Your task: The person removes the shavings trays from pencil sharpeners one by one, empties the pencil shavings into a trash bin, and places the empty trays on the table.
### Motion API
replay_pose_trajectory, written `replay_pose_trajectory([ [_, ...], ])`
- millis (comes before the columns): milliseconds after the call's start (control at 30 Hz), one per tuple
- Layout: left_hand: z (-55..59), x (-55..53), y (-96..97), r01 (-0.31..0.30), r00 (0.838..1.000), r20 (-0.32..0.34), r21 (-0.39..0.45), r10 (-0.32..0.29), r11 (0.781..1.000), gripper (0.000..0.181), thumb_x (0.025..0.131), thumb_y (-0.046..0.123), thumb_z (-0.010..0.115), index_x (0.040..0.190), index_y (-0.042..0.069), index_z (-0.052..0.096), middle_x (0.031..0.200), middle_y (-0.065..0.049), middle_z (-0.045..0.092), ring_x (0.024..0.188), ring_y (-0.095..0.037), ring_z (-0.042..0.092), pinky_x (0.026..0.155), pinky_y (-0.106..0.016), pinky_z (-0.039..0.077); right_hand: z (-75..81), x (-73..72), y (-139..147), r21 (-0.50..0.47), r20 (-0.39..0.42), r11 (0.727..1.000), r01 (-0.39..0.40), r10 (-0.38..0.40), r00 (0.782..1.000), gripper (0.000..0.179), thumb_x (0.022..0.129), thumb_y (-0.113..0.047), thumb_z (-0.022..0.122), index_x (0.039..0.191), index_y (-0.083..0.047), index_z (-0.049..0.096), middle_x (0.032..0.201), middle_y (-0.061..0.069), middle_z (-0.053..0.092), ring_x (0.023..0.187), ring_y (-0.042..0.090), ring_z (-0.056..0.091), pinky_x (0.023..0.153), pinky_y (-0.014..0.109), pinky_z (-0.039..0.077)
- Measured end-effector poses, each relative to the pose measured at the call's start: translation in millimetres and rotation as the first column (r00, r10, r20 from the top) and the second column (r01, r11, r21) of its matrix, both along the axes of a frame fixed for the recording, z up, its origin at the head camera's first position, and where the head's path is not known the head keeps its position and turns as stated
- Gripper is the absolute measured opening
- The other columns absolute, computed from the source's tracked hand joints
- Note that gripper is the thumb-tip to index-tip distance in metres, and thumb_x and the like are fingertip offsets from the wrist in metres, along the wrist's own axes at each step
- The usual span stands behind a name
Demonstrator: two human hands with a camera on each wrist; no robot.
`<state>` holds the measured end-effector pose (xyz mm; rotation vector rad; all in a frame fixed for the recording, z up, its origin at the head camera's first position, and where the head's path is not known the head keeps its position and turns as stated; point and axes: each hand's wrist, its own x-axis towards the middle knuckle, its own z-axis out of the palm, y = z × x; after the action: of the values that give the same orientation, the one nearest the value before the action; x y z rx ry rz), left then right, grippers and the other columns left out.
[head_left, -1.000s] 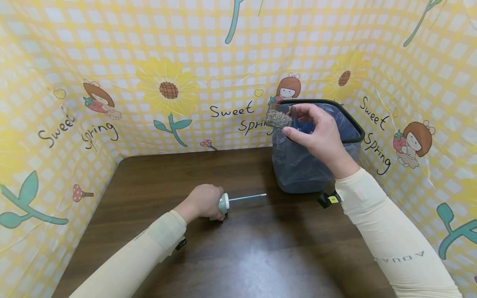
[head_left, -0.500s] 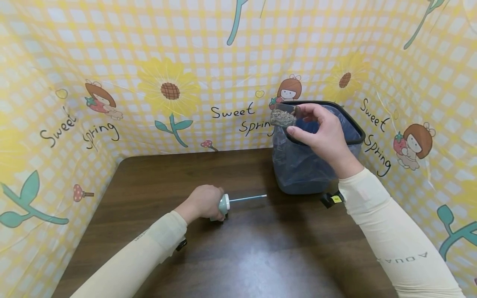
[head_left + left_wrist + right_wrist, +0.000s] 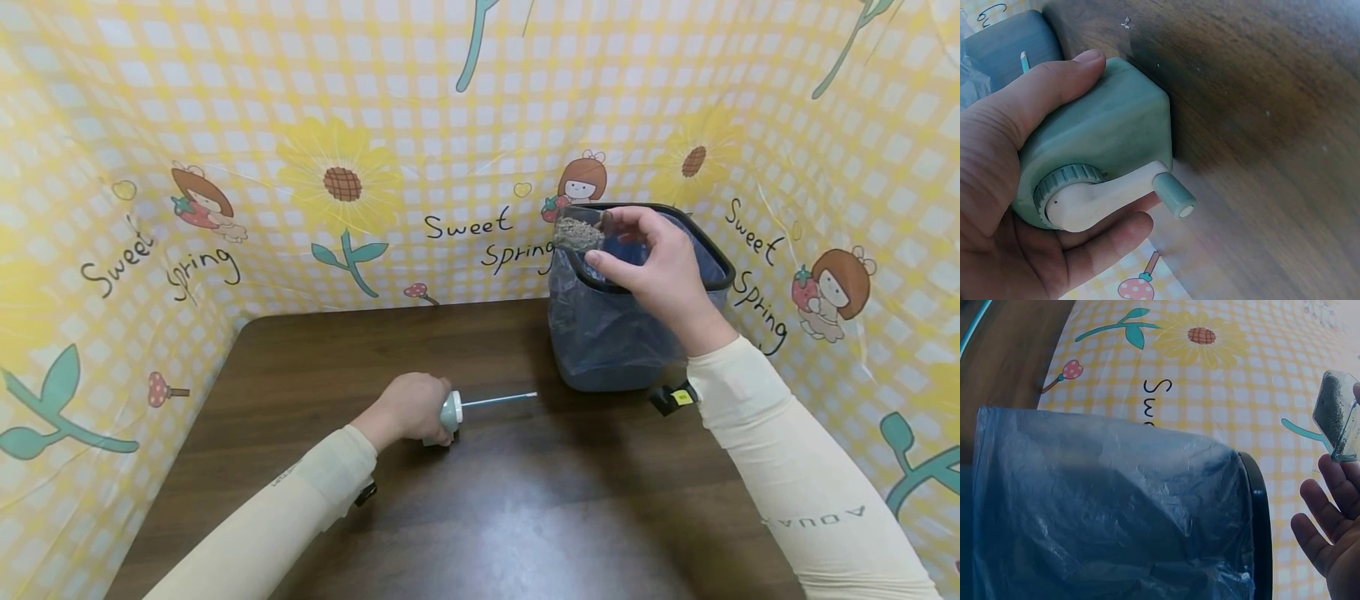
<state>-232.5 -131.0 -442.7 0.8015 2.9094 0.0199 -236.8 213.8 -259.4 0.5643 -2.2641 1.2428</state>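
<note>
Right hand [image 3: 654, 271] has shifted the pinched container [image 3: 1333, 412] rightward, nearer the bin [image 3: 600, 346] — shavings [image 3: 579, 236] still inside; left hand [image 3: 411, 406] grips the sharpener [image 3: 1113, 112]

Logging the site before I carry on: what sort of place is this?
Probably a makeshift tabletop work booth: a dark wood-look table, yellow checked sheeting on three sides, and a bag-lined bin standing on the tabletop.

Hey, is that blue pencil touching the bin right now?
Apart. The head view shows a strip of brown tabletop between the blue pencil's outer end and the bin.
</note>
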Motion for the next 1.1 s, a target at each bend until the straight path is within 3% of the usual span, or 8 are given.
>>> replay_pose_trajectory([
  [200,-0.2,0.2,-0.9,0.0,1.0,-0.001,0.0,0.0,1.0,0.058,0.067,0.051,0.091,0.105,0.013,0.068,0.085,0.002,0.068,0.074,-0.015,0.06,0.07,-0.037,0.056,-0.7,-1.2,2,0.003,0.0,1.0,0.017,-0.017,1.0,0.049,0.086,-0.017,0.083,0.13,-0.007,0.064,0.124,0.008,0.067,0.108,0.011,0.059,0.099,0.031,0.045],
  [400,1.5,0.0,-1.9,-0.002,1.0,-0.001,-0.001,0.002,1.0,0.059,0.067,0.051,0.091,0.106,0.012,0.068,0.086,0.002,0.068,0.075,-0.015,0.06,0.071,-0.038,0.056,-1.6,-3.8,6,-0.002,0.004,1.0,0.028,-0.028,1.0,0.049,0.086,-0.021,0.083,0.129,-0.008,0.064,0.123,0.006,0.068,0.111,0.022,0.06,0.101,0.036,0.045],
  [567,0.6,-0.4,-2.4,-0.001,1.0,0.002,0.0,0.001,1.0,0.059,0.067,0.052,0.091,0.105,0.013,0.068,0.086,0.002,0.068,0.074,-0.015,0.059,0.071,-0.037,0.056,-3.7,-6.3,11,0.01,0.023,0.998,0.054,-0.054,0.998,0.05,0.087,-0.026,0.083,0.13,-0.01,0.064,0.123,0.005,0.067,0.112,0.021,0.06,0.102,0.039,0.045],
  [833,-0.3,0.9,-1.8,-0.011,1.0,0.009,0.0,0.011,1.0,0.059,0.067,0.051,0.091,0.105,0.012,0.068,0.086,0.001,0.068,0.074,-0.015,0.059,0.071,-0.037,0.056,-2.9,-6.2,12,0.028,0.058,0.997,0.074,-0.075,0.995,0.052,0.087,-0.03,0.082,0.132,-0.011,0.063,0.125,0.006,0.067,0.112,0.024,0.059,0.098,0.029,0.043],
  [1100,-1.1,-0.5,-0.9,-0.005,1.0,0.004,-0.008,0.005,1.0,0.059,0.068,0.051,0.091,0.105,0.012,0.068,0.085,0.002,0.068,0.074,-0.015,0.059,0.071,-0.037,0.056,1.3,-4.4,16,0.048,0.075,0.993,0.109,-0.113,0.991,0.055,0.087,-0.033,0.082,0.134,-0.011,0.062,0.125,0.007,0.066,0.112,0.024,0.058,0.095,0.027,0.044],
])
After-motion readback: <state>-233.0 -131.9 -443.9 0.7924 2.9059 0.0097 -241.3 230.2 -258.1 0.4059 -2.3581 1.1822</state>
